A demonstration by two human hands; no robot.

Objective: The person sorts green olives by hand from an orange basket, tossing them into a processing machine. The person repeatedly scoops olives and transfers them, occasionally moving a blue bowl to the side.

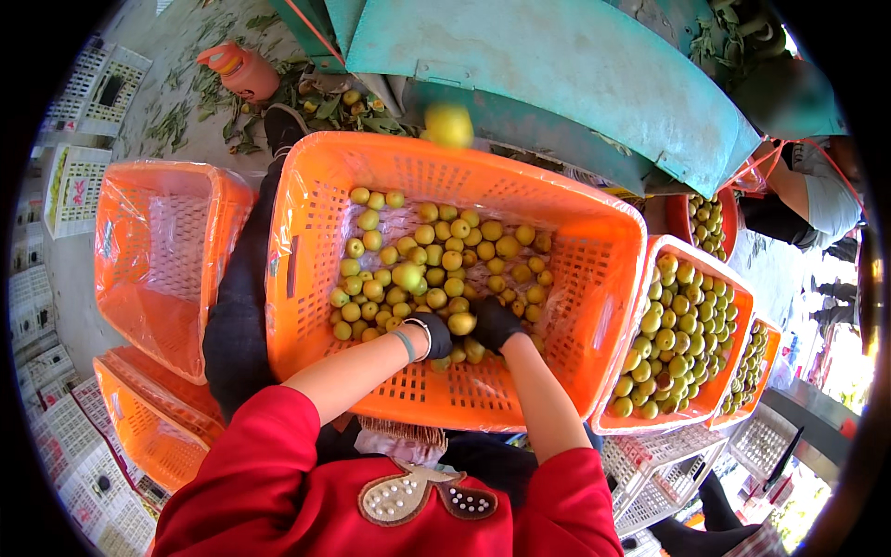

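Observation:
A large orange plastic crate (575, 278), lined with clear film, stands in front of me with many round yellow-green fruits (406, 275) over its bottom. Both my hands wear black gloves and reach over its near side, down among the fruits. My left hand (430, 337) points downward; its fingers are hidden. Just right of it my right hand (496, 321) is bent down, its fingers also out of sight. One larger yellow fruit (461, 323) sits between the two hands, beside the right one; whether either grips it is unclear. A blurred yellow fruit (448, 125) shows above the crate's far rim.
Behind the crate is a green metal machine (557, 70). Crates full of fruit (682, 334) stand at right, near a white crate (664, 469). Film-lined orange crates (172, 251) are at left. A pink gas bottle (243, 72) stands among leaves. Another person (817, 190) is at far right.

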